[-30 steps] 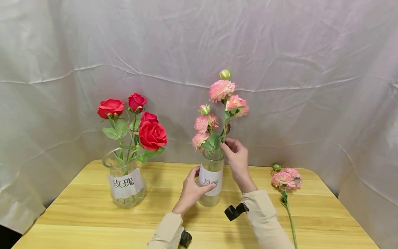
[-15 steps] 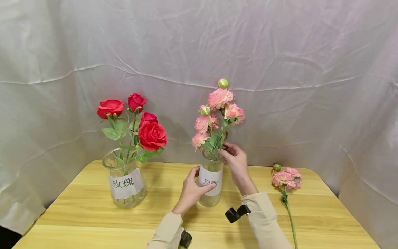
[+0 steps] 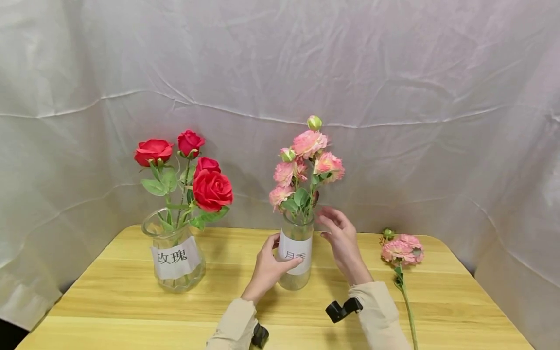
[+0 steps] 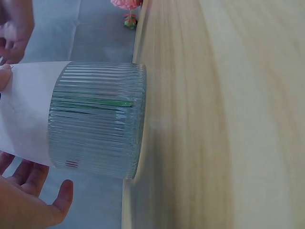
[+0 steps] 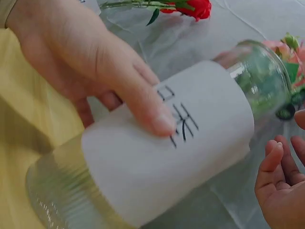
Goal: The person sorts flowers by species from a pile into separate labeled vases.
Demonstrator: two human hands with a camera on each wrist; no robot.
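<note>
A ribbed glass vase [image 3: 294, 282] with a white paper label [image 5: 176, 162] stands upright on the table, holding stems of pink flowers [image 3: 309, 143] with green buds. My left hand [image 3: 267, 270] grips it from the left, thumb across the label and fingers round the back. In the left wrist view, green stem ends [image 4: 109, 102] show through the lower glass. Just right of the rim is my right hand [image 3: 343, 243], its fingers loosely bent and holding nothing. The right wrist view also has this hand [image 5: 281, 191] apart from the vase.
At the left stands a wider glass vase [image 3: 199, 277] with red roses [image 3: 213, 190] and its own label. One pink flower stem [image 3: 407, 301] lies on the wooden table [image 3: 109, 301] at the right, bloom toward the back. A grey curtain [image 3: 245, 58] hangs behind.
The taller pink flower stem has gone lower into the vase. My right hand has let go of it and drawn back to the right and down. The left hand keeps its hold.
</note>
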